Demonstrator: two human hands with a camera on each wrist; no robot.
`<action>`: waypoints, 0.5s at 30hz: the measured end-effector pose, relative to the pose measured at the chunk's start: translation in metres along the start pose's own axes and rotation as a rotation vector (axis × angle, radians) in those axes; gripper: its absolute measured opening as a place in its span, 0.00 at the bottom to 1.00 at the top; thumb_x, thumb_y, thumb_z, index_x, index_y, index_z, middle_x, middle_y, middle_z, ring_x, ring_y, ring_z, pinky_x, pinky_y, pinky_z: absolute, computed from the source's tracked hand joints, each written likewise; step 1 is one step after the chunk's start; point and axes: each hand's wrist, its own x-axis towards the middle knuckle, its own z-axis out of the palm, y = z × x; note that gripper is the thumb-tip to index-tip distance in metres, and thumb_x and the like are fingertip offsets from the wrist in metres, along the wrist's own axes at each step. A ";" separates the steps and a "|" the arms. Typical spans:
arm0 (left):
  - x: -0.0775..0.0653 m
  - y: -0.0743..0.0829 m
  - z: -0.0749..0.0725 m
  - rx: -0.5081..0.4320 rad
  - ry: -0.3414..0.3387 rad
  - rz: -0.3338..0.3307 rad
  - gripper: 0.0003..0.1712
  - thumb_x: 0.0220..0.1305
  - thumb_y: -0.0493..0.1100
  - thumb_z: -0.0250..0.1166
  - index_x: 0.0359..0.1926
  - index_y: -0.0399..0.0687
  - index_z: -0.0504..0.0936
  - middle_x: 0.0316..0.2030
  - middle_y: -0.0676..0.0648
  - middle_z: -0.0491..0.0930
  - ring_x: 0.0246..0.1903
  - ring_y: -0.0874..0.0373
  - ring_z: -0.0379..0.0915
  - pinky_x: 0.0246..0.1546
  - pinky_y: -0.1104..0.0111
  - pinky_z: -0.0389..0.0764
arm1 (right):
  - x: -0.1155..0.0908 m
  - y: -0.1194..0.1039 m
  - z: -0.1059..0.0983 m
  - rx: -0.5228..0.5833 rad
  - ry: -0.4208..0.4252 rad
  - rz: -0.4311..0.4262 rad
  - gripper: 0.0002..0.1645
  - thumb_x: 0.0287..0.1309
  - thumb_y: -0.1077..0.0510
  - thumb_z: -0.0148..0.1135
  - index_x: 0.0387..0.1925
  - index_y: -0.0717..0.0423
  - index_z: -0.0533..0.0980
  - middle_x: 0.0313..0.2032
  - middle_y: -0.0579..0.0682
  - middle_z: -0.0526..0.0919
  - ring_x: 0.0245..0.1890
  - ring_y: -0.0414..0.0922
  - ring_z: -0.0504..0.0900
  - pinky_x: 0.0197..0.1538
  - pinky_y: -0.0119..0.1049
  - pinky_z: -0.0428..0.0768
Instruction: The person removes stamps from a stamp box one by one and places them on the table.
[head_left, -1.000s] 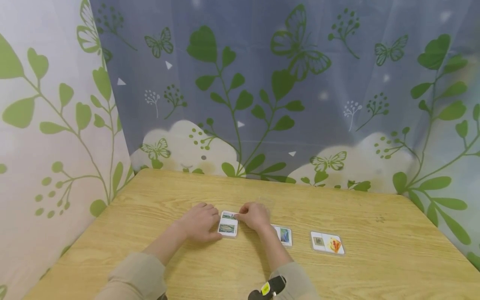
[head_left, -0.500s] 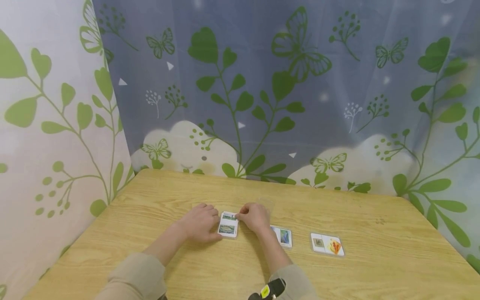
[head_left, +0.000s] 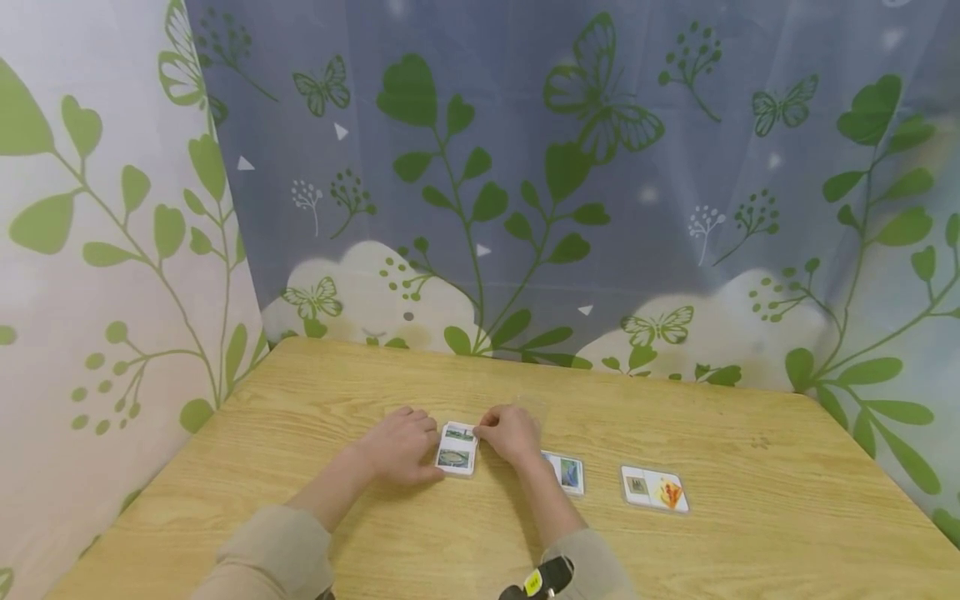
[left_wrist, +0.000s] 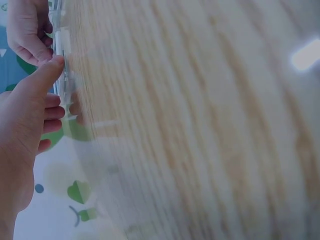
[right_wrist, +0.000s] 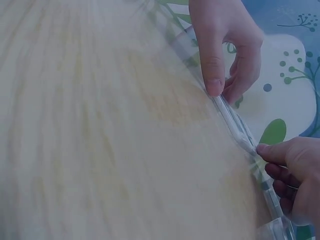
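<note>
A stack of picture cards point(head_left: 455, 450), edged in clear plastic, lies on the table between my hands in the head view. My left hand point(head_left: 401, 446) rests along its left side, thumb at the near corner. Fairly straight fingers show on this left hand point(left_wrist: 30, 110) in the left wrist view. With thumb and index finger, my right hand point(head_left: 512, 433) pinches at the stack's upper right corner; whether it grips one card or more is unclear. The right wrist view shows the right hand point(right_wrist: 297, 170) with its other fingers curled, facing the left hand point(right_wrist: 225, 45).
Right of the stack, a cased card with a bluish picture point(head_left: 570, 473) is partly covered by my right forearm. Farther right lies a cased card with a pizza-like picture point(head_left: 654, 488). A faint clear plastic piece point(head_left: 532, 406) lies behind my right hand. Patterned curtains point(head_left: 480, 208) surround the table point(head_left: 360, 375).
My right fingertips have shifted very slightly right at the stack's corner, baring a little more of the upper picture. The left hand and the other cards stay in place.
</note>
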 end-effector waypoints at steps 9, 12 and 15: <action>0.000 0.000 -0.001 0.003 -0.003 -0.001 0.28 0.55 0.66 0.58 0.36 0.46 0.80 0.36 0.49 0.78 0.38 0.55 0.71 0.44 0.62 0.71 | 0.001 0.002 -0.005 0.183 -0.054 0.068 0.07 0.51 0.56 0.67 0.26 0.56 0.81 0.21 0.45 0.79 0.23 0.40 0.74 0.32 0.35 0.73; 0.000 0.000 0.000 -0.001 -0.008 -0.002 0.27 0.55 0.66 0.58 0.35 0.47 0.80 0.36 0.50 0.78 0.38 0.56 0.71 0.44 0.63 0.72 | 0.001 0.003 -0.007 0.244 -0.056 0.086 0.08 0.52 0.56 0.66 0.27 0.59 0.81 0.25 0.47 0.79 0.24 0.41 0.74 0.30 0.34 0.74; 0.000 0.000 -0.001 -0.008 -0.016 -0.009 0.27 0.55 0.66 0.58 0.35 0.47 0.80 0.35 0.50 0.78 0.38 0.56 0.71 0.44 0.63 0.72 | 0.004 0.005 -0.008 0.267 -0.047 0.089 0.08 0.52 0.57 0.66 0.27 0.59 0.81 0.27 0.48 0.79 0.26 0.43 0.74 0.30 0.34 0.74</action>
